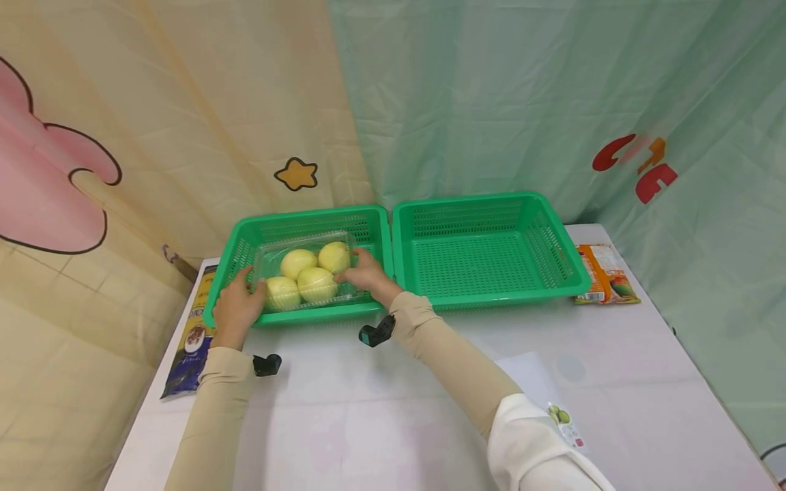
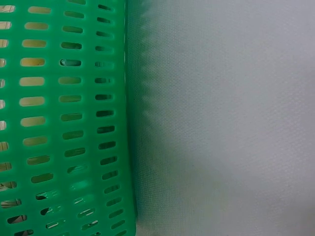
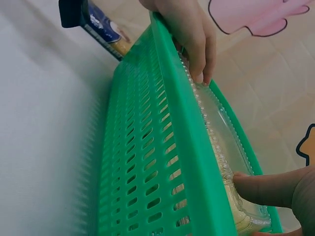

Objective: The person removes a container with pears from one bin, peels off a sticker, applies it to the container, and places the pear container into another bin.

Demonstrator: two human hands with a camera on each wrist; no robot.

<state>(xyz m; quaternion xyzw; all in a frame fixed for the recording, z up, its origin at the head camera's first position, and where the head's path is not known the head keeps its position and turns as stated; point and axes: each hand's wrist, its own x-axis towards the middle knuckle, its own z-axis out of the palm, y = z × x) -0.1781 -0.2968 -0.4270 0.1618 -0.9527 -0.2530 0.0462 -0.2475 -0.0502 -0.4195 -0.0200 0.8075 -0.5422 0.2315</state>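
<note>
A clear plastic box (image 1: pixel 354 294) of several round, pale yellow-green fruits (image 1: pixel 316 284) lies in the left green basket (image 1: pixel 295 316), slightly tilted. My left hand (image 1: pixel 236 307) reaches over the basket's front left part and grips the box's left end. At the opposite end, my right hand (image 1: pixel 366 274) holds the box, its thumb (image 3: pixel 261 189) on the near edge. The right wrist view shows both hands at the box behind the basket rim. In the left wrist view only the basket's slotted wall (image 2: pixel 51 108) and the white tabletop appear; the left hand is out of sight there.
A second green basket (image 1: pixel 485 300) stands against the first on the right. An orange packet (image 1: pixel 608 273) lies beyond it, and a purple and yellow bag (image 1: pixel 190 348) lies at the left. Near the right sleeve is a fruit-printed packet (image 1: pixel 565 423). Curtains (image 1: pixel 442 102) hang behind the table.
</note>
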